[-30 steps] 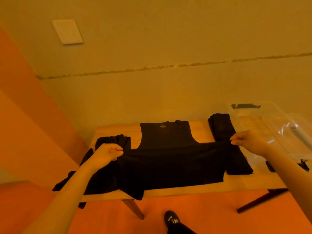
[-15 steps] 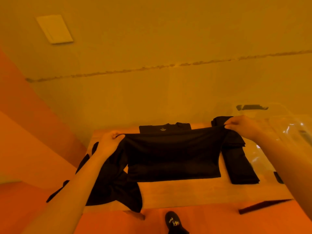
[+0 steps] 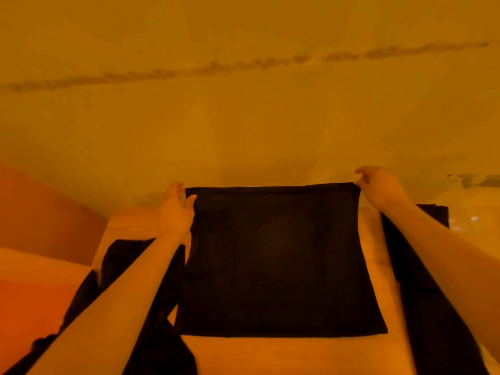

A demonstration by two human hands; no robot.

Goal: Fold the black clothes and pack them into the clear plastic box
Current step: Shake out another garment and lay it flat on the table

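A black shirt [image 3: 273, 261] lies folded in half on the wooden table [image 3: 270, 355], a flat dark rectangle. My left hand [image 3: 176, 209] pinches its far left corner and my right hand [image 3: 378, 188] pinches its far right corner, both at the table's far edge. The shirt's collar is hidden under the folded layer. The clear plastic box [image 3: 476, 209] shows only as a pale blurred shape at the far right.
A heap of unfolded black clothes [image 3: 151, 307] lies under my left forearm and hangs off the table's left side. A folded black garment [image 3: 430, 288] lies along the right, under my right forearm. A wall stands just behind the table.
Both hands carried the shirt's lower hem away from me to the far edge, folding the shirt in half and covering the collar. The view has tilted down and closer.
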